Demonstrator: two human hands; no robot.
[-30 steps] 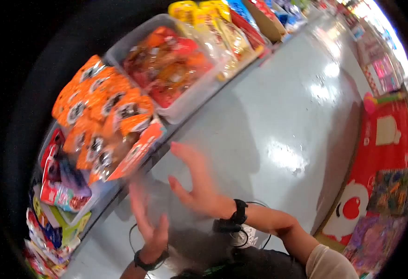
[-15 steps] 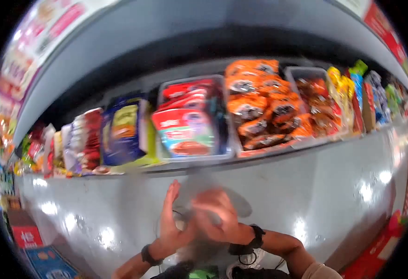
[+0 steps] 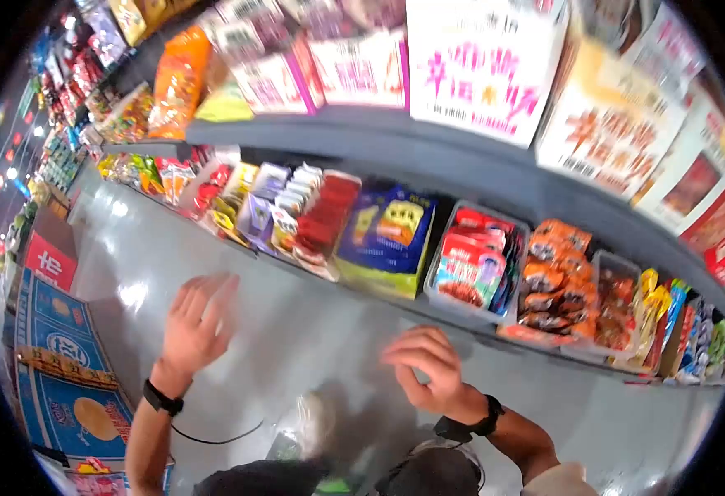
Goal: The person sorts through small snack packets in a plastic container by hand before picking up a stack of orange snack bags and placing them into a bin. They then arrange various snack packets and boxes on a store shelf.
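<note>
My left hand [image 3: 197, 324] is raised over the floor with its fingers stretched out and slightly blurred. It holds nothing. Further right, my right hand [image 3: 425, 369] has loosely bent fingers with the thumb apart, and nothing is in it. Both hands are off the shelf. Nearest the right hand on the low shelf are a blue snack bag [image 3: 386, 236] and a clear tub of red packets [image 3: 472, 266]. To the left of the blue bag stand dark red packets [image 3: 329, 213]. Orange packets [image 3: 558, 277] fill another tub to the right.
White boxes with pink lettering [image 3: 482, 66] and an orange bag [image 3: 178, 81] stand on the shelf above. Blue cartons [image 3: 65, 339] and a red box [image 3: 52, 258] are at the left. Grey floor [image 3: 296, 331] lies below the shelf, with a white shoe [image 3: 306, 417] on it.
My hands were close together in front of the shelf; now they are wide apart, the left one further left. The view has turned left, bringing the upper shelf and the cartons in.
</note>
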